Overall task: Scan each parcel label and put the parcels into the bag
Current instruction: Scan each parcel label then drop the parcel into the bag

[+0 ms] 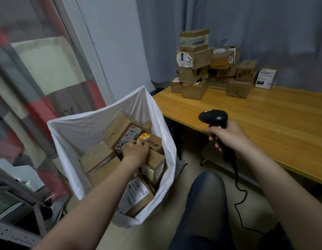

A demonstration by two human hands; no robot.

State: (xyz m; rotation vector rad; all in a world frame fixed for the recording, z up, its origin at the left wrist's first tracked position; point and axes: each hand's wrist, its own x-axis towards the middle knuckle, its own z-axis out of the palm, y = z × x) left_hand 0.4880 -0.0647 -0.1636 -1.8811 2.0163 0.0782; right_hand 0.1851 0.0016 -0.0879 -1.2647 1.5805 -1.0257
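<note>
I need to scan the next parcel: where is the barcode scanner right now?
In the head view, the scanner is gripped in the right hand, at the near edge of the wooden table, just right of the white bag.

The place looked like a plain room of a home or a small office, used as a parcel sorting corner. A heap of taped cardboard parcels (194,58) with printed labels stood on a wooden table (265,123) in front of a grey curtain (265,24). Beside the table a white bag (80,127) stood on the tiled floor (138,239), filled with more labelled boxes. A black corded scanner (213,117) was over the table edge. At the left hung a checked cloth (30,69).
</note>
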